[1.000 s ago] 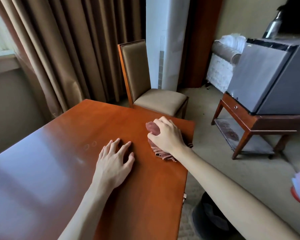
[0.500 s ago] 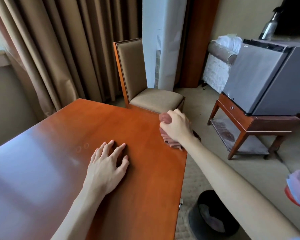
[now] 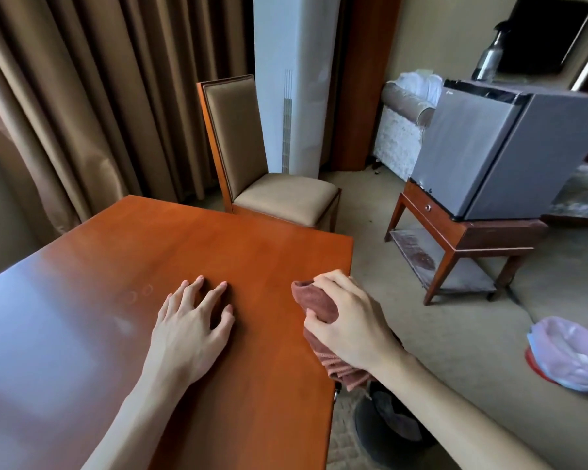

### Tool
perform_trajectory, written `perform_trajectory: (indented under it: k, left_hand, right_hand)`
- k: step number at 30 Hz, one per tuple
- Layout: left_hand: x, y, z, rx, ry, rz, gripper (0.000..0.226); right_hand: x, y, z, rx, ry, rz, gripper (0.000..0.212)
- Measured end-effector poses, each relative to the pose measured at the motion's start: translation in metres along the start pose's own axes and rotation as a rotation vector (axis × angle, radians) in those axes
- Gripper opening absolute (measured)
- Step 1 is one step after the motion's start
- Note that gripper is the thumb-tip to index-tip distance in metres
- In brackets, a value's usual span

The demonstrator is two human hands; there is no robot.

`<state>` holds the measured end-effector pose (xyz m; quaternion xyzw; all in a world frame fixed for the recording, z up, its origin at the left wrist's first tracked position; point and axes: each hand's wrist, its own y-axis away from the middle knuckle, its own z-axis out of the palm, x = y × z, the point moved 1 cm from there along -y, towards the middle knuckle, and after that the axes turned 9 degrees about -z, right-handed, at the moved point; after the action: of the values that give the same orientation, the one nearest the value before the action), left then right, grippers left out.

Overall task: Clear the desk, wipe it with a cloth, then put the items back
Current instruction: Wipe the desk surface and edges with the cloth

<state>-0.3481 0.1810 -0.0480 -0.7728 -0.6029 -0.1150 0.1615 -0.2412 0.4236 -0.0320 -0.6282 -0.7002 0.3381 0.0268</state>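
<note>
Right hand (image 3: 350, 320) grips the bunched cloth (image 3: 314, 305) at the right edge of the desk (image 3: 190, 242). Left hand (image 3: 190, 323) rests just beside it, fingers spread flat on the wood.

Bare desk (image 3: 190, 252) surface ahead of both hands; chair (image 3: 269, 184) just beyond its far edge.

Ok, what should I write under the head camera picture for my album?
Right hand wipes the wooden desk with a reddish cloth while the left hand rests flat.
</note>
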Motion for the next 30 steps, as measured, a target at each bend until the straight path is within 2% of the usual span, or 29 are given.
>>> perform_trajectory:
  k: [2,5,7,10,14,19,21,23,25,27,30]
  left_hand:
    - [-0.001,-0.001,0.000,0.006,0.003,0.004,0.067]
    - [-0.002,-0.001,0.002,0.025,0.004,0.006,0.072]
    - [-0.003,-0.002,0.002,0.036,0.007,-0.005,0.069]
    - [-0.002,-0.002,0.002,0.033,0.010,-0.015,0.064]
    - [0.000,-0.001,0.000,0.016,0.009,-0.015,0.065]
    - [-0.001,0.000,-0.001,0.001,-0.007,0.004,0.064]
    - [-0.001,0.000,0.000,-0.005,-0.016,0.007,0.057]
    - [-0.002,0.000,0.001,-0.009,-0.015,0.007,0.052]
    - [-0.003,-0.001,0.001,-0.004,-0.012,0.003,0.051]
    - [-0.003,-0.003,0.003,0.005,-0.007,-0.002,0.052]
    - [-0.002,-0.004,0.003,0.020,0.001,-0.003,0.056]
  right_hand:
    - [0.017,-0.017,0.001,0.023,0.014,0.029,0.025]
    - [0.071,-0.079,0.010,0.069,0.117,0.173,0.026]
    - [0.107,-0.123,0.016,0.053,0.193,0.311,0.027]
    - [0.124,-0.155,0.024,0.018,0.265,0.454,0.030]
    - [0.087,-0.121,0.024,0.037,0.258,0.363,0.030]
    - [-0.004,-0.019,0.011,-0.020,0.044,-0.009,0.028]
    - [-0.016,-0.001,0.003,-0.097,-0.071,-0.079,0.034]
    - [0.002,-0.014,0.000,-0.117,-0.086,-0.058,0.032]
    - [0.038,-0.051,0.005,-0.050,-0.016,0.037,0.030]
    - [0.078,-0.096,0.010,-0.021,0.109,0.169,0.037]
    - [0.106,-0.150,0.023,-0.109,0.351,0.293,0.043]
